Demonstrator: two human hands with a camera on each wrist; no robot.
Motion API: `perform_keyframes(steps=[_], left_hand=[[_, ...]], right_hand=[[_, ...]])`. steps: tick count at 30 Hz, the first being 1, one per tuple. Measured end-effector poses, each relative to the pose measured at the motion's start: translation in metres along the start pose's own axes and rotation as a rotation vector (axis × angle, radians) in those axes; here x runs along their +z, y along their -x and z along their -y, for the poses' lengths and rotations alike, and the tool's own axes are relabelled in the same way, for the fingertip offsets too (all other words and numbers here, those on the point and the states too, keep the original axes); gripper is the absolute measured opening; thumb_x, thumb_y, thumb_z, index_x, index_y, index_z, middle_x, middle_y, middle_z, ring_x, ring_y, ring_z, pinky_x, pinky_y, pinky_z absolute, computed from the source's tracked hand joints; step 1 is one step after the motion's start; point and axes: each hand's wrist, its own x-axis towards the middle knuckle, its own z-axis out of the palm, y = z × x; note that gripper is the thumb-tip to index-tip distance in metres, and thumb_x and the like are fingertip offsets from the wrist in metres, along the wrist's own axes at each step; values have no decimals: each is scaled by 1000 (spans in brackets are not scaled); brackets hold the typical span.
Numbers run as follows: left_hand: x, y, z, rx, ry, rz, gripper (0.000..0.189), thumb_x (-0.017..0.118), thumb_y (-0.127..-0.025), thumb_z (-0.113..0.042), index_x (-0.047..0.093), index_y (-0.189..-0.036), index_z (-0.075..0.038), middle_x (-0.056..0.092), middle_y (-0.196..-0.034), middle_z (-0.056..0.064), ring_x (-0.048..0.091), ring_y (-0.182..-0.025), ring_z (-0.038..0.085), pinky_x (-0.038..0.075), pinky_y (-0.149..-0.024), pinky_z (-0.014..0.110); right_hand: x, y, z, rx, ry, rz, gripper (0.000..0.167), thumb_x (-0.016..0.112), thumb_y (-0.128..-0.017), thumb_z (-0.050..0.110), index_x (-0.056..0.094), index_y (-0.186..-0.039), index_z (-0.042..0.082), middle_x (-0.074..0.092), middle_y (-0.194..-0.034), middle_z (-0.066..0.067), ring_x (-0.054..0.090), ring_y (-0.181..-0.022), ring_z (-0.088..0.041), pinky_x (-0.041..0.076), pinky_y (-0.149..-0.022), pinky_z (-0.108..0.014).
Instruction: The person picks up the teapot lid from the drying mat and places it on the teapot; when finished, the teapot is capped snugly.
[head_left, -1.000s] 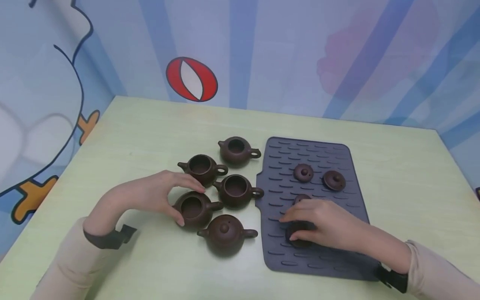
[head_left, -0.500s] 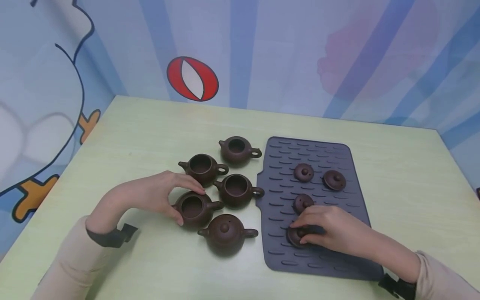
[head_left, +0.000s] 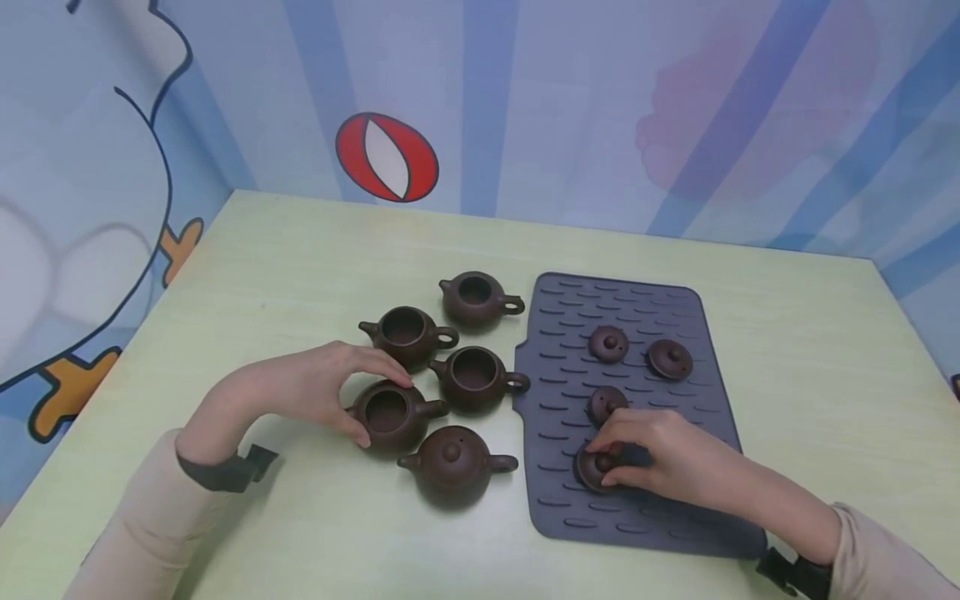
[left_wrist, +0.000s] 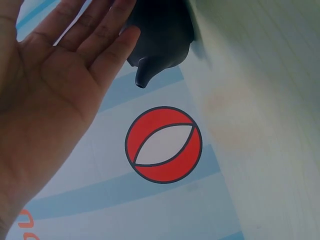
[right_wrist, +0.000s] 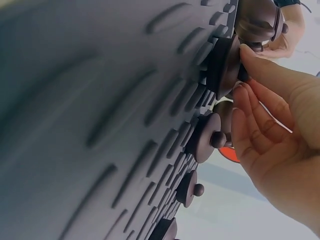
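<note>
In the head view my left hand (head_left: pixel 318 383) reaches round a lidless brown teapot (head_left: pixel 387 419), thumb on its near side and index finger at the far rim. The left wrist view catches that hand's palm beside a dark teapot with a short spout (left_wrist: pixel 144 74). On the grey mat my right hand (head_left: pixel 667 458) pinches the front teapot lid (head_left: pixel 587 469) at its knob, thumb against fingertips. From the right wrist, this lid (right_wrist: pixel 228 67) appears close over the mat, its knob mostly hidden by fingers. Another lid (head_left: pixel 604 403) lies just behind it.
Three more open teapots, including one at the back (head_left: pixel 475 300), cluster on the table beside a lidded teapot (head_left: pixel 453 462). Two further lids, one at right (head_left: pixel 670 360), lie on the ridged mat (head_left: pixel 558 517). A patterned wall (head_left: pixel 547 108) rises behind the table.
My right hand has shifted slightly right, uncovering the lid behind and more of the front lid, and its fingers have closed in on the knob. My left hand stays at its teapot.
</note>
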Motion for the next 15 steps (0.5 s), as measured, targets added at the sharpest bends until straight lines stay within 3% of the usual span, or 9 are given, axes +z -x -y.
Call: perform_keyframes(steps=[4, 11, 15], left_hand=[[1, 0, 0, -7, 4, 3, 60, 84, -68, -21, 58, -122, -16, 57, -123, 0, 51, -117, 21, 43, -96, 44], [1, 0, 0, 1, 23, 2, 60, 83, -69, -20, 58, -122, -16, 56, -123, -1, 52, -116, 20, 43, -95, 44], [1, 0, -1, -7, 36, -8, 56, 81, -72, -28, 58, -122, -18, 57, -120, -4, 53, -113, 16, 44, -95, 43]], right_hand=[[0, 0, -2, 31, -4, 9, 31, 79, -73, 22, 67, -102, 23, 61, -97, 14, 58, -85, 2, 52, -70, -21], [2, 1, -4, 4, -10, -21, 24, 80, -72, 21, 68, -93, 23, 59, -92, 15, 58, -83, 1, 52, -70, -20], [3, 1, -4, -4, -12, -25, 24, 80, -73, 21, 68, -93, 23, 59, -92, 16, 59, -84, 1, 52, -70, -20]])
